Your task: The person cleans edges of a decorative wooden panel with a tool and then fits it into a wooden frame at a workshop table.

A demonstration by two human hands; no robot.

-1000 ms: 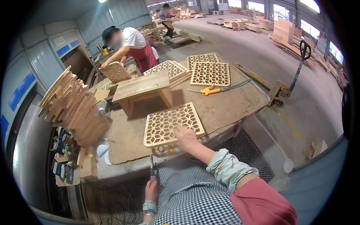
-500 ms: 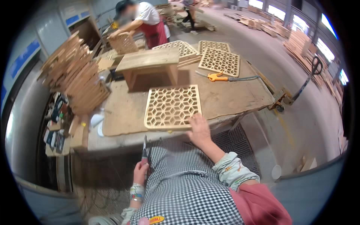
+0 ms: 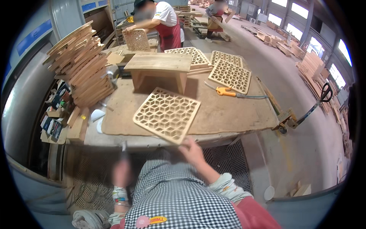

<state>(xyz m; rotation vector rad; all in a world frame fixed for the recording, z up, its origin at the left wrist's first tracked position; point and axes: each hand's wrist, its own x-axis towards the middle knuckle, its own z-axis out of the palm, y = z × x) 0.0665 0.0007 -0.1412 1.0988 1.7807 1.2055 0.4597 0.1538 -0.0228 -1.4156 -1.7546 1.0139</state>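
A square wooden lattice panel (image 3: pixel 166 111) lies turned cornerwise on the worktable, one corner reaching over the front edge. My right hand (image 3: pixel 191 151) pinches that near corner, fingers closed on it. Off the table's front edge, lower left, my left hand (image 3: pixel 121 173) is smeared by motion. It is closed round a narrow hand tool (image 3: pixel 124 148) whose metal end points up toward the table; its exact kind is unclear. Just behind the panel stands a small wooden stool-like stand (image 3: pixel 158 63).
An orange air blow gun (image 3: pixel 225 91) with a grey hose lies right of the panel. More lattice panels (image 3: pixel 230 76) rest behind it. Wooden pieces (image 3: pixel 82 65) form a tall stack at left. A co-worker (image 3: pixel 169 28) handles another panel; a pallet jack handle (image 3: pixel 326 93) rises at right.
The lattice panel has rotated, its near right corner swinging toward me with my right hand. My left hand has moved left with the tool. The view has shifted slightly.
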